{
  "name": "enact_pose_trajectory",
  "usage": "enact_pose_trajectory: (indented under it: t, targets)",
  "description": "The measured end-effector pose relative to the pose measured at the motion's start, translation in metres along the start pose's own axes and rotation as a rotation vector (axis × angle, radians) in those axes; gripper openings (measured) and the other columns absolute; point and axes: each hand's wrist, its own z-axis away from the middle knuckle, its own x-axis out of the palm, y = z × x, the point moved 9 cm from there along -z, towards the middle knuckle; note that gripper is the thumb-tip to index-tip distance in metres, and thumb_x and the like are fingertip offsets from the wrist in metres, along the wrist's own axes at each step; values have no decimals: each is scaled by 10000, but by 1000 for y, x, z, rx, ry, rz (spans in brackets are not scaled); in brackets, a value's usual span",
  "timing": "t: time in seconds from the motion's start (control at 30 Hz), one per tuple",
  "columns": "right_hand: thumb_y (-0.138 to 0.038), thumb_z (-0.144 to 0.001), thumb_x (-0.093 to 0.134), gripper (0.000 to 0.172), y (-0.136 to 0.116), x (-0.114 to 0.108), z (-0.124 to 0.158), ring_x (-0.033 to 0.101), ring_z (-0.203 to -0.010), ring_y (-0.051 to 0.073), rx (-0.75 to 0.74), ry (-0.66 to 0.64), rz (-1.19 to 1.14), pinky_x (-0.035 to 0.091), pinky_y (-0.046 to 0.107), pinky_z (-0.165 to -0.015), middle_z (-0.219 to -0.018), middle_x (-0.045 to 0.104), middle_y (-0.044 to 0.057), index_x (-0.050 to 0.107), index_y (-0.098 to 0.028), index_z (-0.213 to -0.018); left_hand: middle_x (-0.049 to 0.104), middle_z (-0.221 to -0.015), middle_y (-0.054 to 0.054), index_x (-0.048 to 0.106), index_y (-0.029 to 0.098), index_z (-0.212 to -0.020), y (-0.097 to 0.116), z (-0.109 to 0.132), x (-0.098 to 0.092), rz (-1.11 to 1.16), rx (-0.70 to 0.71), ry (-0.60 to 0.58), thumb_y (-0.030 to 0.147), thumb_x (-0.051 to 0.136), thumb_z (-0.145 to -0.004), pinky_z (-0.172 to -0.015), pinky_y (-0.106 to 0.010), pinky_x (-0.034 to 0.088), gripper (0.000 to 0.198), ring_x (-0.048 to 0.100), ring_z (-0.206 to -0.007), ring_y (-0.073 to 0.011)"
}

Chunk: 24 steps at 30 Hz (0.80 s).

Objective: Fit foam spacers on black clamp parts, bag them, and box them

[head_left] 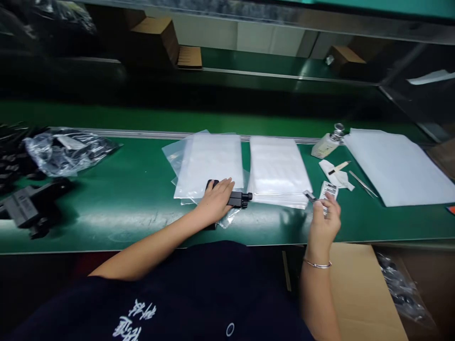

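The left hand [215,201] lies closed over a black part [236,198] on the green worktop [135,199], at the near edge of a stack of clear bags [209,163]; the right hand [325,222] pinches a small barcode label [329,191] just beside a second bag stack [277,166].

The green bench [142,189] carries clear bags [209,163], white sheets [398,163], a bottle [325,146] and black parts [30,206].

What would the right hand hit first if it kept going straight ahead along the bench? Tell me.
Probably the barcode label sheet right at the fingertips of the right hand, which it already seems to touch. Beyond that lie the white paper scraps and then the small bottle, though depth is hard to judge.
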Motion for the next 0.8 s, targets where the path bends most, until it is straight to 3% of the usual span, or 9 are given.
enact_pose_trajectory:
  t: [0.1,0.17,0.27,0.37,0.5,0.8]
  targets:
    - [-391,-869,609,225,-36,84,36,531,-1240,296,175,-396,-379,308,516,-1109,-1227,658,102,633,-204,-745,233,-1605,-162,259,159,-1531,-11,17,-8,185,20,11,286,624,-834,-1201,-572,104,797,175,-1494,-336]
    - [-375,-843,635,213,-60,131,65,503,-1266,296,208,-616,-424,291,505,-1115,-1210,669,79,638,-221,-697,273,-1601,-106,267,220,-1535,-25,26,-15,283,47,32,347,564,-882,-1208,-557,85,729,176,-1497,-314]
    - [-377,-807,634,215,-78,171,89,446,-1303,311,170,-742,-324,259,518,-1112,-1181,672,73,634,-237,-644,349,-1573,-56,395,262,-1478,-50,35,-13,314,61,39,351,439,-945,-1210,-547,96,543,185,-1496,-296]
    - [-383,-769,620,224,-80,187,95,475,-1241,327,133,-760,-214,265,527,-1084,-1093,691,76,610,-239,-598,339,-1577,-62,409,235,-1470,-61,40,-1,306,19,68,289,385,-948,-1203,-553,150,525,151,-1504,-294]
    - [-363,-787,602,228,-80,192,95,533,-1107,302,110,-787,-127,329,489,-1017,-1039,682,71,598,-238,-596,337,-1574,-81,376,206,-1484,-52,47,8,282,-65,148,220,367,-933,-1192,-589,173,551,138,-1504,-302]
    - [-352,-785,614,228,-85,193,94,543,-1073,295,83,-803,-70,349,467,-988,-994,673,68,593,-239,-589,351,-1567,-84,402,198,-1465,-48,49,5,285,-43,178,206,390,-924,-1190,-572,216,541,160,-1500,-303]
